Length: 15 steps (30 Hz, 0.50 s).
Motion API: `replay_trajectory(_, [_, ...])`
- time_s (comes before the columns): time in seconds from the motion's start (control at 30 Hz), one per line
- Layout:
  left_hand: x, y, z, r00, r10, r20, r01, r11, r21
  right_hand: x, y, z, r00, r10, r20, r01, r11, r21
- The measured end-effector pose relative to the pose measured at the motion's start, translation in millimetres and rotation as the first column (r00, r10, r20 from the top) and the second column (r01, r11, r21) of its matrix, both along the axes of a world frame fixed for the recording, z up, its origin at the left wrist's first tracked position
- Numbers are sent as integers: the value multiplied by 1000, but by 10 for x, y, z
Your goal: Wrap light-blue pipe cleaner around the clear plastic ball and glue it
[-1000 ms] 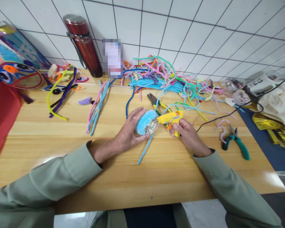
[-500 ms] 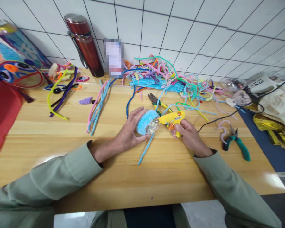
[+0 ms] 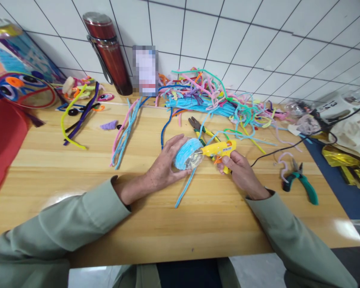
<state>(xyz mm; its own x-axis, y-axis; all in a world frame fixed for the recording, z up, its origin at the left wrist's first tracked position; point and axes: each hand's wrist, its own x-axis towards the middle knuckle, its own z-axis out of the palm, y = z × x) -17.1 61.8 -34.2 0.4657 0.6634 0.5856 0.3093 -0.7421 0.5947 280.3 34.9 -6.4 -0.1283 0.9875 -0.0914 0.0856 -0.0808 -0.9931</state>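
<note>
My left hand [image 3: 167,162] is closed round a clear rounded piece [image 3: 194,161], partly covered with light blue pipe cleaner [image 3: 186,152]. A loose blue pipe-cleaner end [image 3: 184,190] hangs from it toward me. In my right hand [image 3: 238,170] is a yellow hot glue gun [image 3: 220,149] with an orange trigger. Its metal nozzle points left and meets the bare clear part beside the blue rows; whether glue is coming out is too small to see. Just behind lie pliers [image 3: 198,127] with yellow-green handles, partly hidden by the glue gun.
A heap of colourful pipe cleaners [image 3: 201,104] lies along the tiled wall. A red thermos [image 3: 108,54] and a blurred phone-like panel [image 3: 145,72] stand at the back. Teal-handled pliers [image 3: 307,186] lie right, near the black cord [image 3: 283,149]. Blue and pink pipe cleaners [image 3: 124,134] lie left.
The whole view has shifted slightly. Both hands keep their hold, and the glue gun's nozzle stays against the clear part, with hardly any visible movement.
</note>
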Motion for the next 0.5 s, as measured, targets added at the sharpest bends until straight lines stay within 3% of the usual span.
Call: replay_trajectory(0.5, [15,1,-7,1000,-17,20,17,1000,8,55,7,108,990,20,141,-30,997,69])
